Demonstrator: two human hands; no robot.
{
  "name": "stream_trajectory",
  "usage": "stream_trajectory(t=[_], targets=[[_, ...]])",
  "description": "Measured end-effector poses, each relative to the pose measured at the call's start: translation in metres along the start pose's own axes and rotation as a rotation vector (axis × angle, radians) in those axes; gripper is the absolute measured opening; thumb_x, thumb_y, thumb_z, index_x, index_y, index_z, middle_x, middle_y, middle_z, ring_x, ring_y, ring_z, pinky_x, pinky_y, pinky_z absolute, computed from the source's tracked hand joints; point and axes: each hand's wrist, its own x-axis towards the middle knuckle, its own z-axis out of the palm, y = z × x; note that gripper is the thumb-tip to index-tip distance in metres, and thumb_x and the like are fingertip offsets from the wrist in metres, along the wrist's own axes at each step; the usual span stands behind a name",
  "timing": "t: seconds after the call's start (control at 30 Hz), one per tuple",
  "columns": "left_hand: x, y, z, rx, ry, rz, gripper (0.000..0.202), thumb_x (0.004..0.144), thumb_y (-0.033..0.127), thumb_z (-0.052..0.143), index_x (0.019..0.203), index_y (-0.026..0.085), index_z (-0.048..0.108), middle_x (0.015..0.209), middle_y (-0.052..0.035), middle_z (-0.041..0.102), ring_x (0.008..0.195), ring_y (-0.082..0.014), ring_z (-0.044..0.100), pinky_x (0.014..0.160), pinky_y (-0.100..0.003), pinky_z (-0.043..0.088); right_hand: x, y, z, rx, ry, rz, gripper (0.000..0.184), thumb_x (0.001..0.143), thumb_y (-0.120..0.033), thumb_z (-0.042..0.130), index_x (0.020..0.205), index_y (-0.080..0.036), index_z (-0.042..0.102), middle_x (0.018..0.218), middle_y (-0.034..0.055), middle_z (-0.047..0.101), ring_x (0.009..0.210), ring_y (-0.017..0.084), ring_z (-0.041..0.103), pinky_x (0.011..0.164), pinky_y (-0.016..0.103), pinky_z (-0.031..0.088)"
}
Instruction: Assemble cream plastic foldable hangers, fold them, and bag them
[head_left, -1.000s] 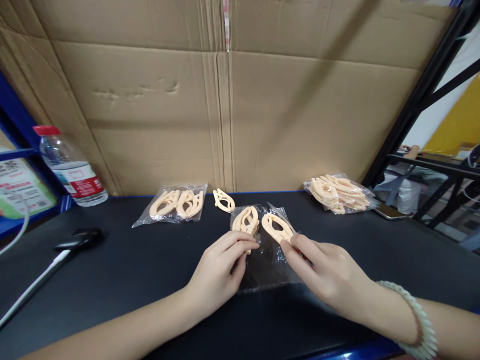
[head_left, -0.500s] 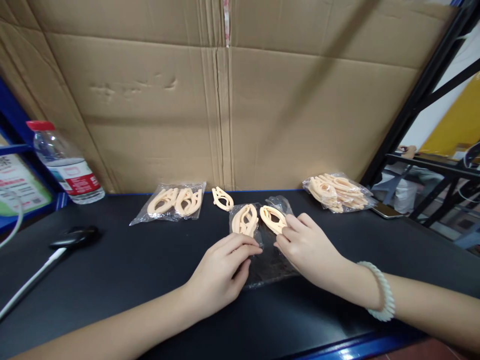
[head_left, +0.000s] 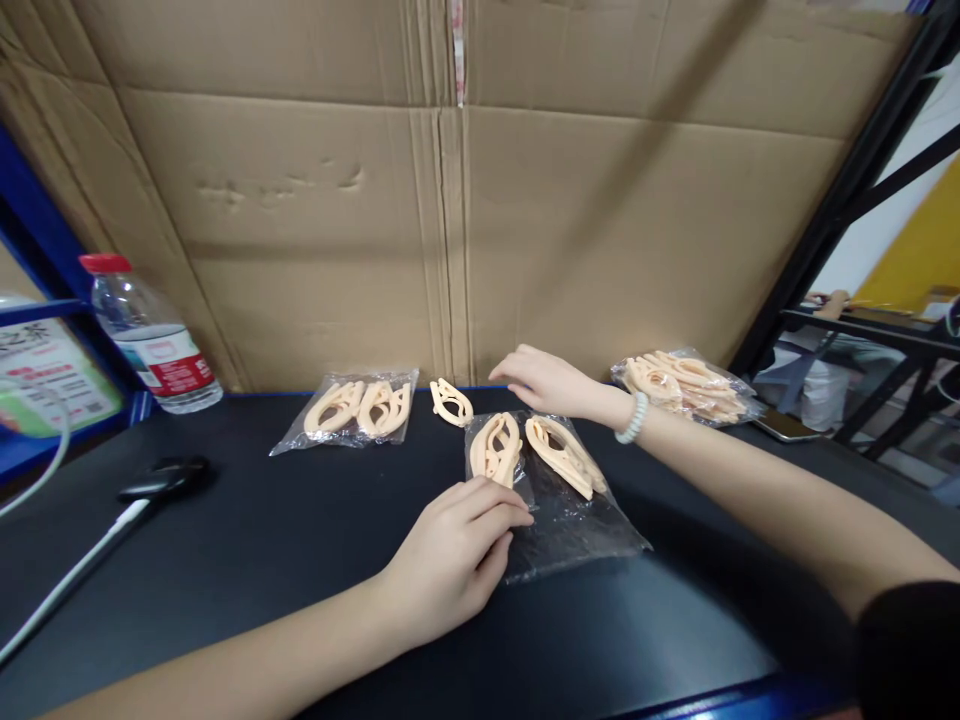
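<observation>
My left hand (head_left: 454, 555) rests on the near left corner of a clear plastic bag (head_left: 570, 515) on the black tabletop, fingers curled and pressed on the film. In the bag lie peach plastic clip pieces, one at the left (head_left: 495, 448) and one at the right (head_left: 564, 456). My right hand (head_left: 544, 380), with a pale bead bracelet at the wrist, reaches past the bag, fingers stretched out and empty, toward a loose peach clip (head_left: 451, 401) by the cardboard wall.
A sealed bag of peach clips (head_left: 358, 410) lies to the left, a fuller bag (head_left: 684, 385) to the right. A water bottle (head_left: 150, 340) stands far left, beside a black device with a white cable (head_left: 154, 480). A cardboard wall (head_left: 465, 230) closes the back.
My right hand let go of the right-hand clip in the bag and reached forward and left toward the loose clip. The left hand stayed on the bag.
</observation>
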Motion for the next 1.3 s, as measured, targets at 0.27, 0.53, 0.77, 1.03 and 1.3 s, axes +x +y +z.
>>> stream_trajectory(t=[0.27,0.53,0.77,1.03,1.3], targets=[[-0.001,0.002,-0.002,-0.007,0.019,0.001,0.028,0.087,0.004,0.048,0.106,0.017,0.063,0.104,-0.0078,0.069,0.095,-0.0212,0.062,0.085,-0.036,0.053,0.077,0.011,0.059,-0.124,-0.226,-0.200,0.051,0.089,0.000,0.046,0.134,-0.023,0.049,0.138,0.0135,0.048,0.097,0.022,0.061,0.071,0.032,0.048],[-0.003,0.000,-0.002,-0.024,0.043,-0.009,0.028,0.086,0.003,0.048,0.105,0.017,0.062,0.104,-0.0079,0.069,0.095,-0.0212,0.063,0.084,-0.036,0.053,0.088,0.010,0.063,-0.114,-0.311,-0.245,0.021,0.084,-0.011,0.058,0.105,-0.013,0.059,0.116,0.0176,0.058,0.104,0.028,0.054,0.077,0.036,0.047],[-0.002,0.000,-0.002,-0.035,0.061,-0.012,0.029,0.086,0.003,0.048,0.106,0.018,0.063,0.104,-0.0077,0.069,0.095,-0.0210,0.063,0.086,-0.036,0.053,0.045,0.025,0.029,0.009,-0.271,-0.068,0.014,0.091,-0.015,0.049,0.101,-0.011,0.057,0.098,0.0132,0.062,0.079,0.020,0.058,0.073,0.032,0.046],[0.000,0.000,-0.003,-0.085,0.121,-0.037,0.029,0.087,0.003,0.049,0.106,0.020,0.063,0.103,-0.0066,0.068,0.096,-0.0183,0.063,0.088,-0.032,0.053,-0.021,0.002,-0.039,0.153,-0.059,0.154,0.022,0.100,-0.019,0.032,0.121,-0.013,0.037,0.091,0.0091,0.066,0.071,0.018,0.062,0.066,0.029,0.046],[0.003,0.003,-0.004,-0.144,0.264,-0.098,0.027,0.088,0.002,0.044,0.102,0.019,0.061,0.096,-0.0068,0.063,0.085,-0.0171,0.062,0.075,-0.029,0.053,-0.101,-0.077,-0.084,0.141,0.359,0.119,0.007,0.096,-0.025,0.052,0.102,-0.023,0.052,0.072,-0.0003,0.062,0.050,0.011,0.053,0.046,0.025,0.038]])
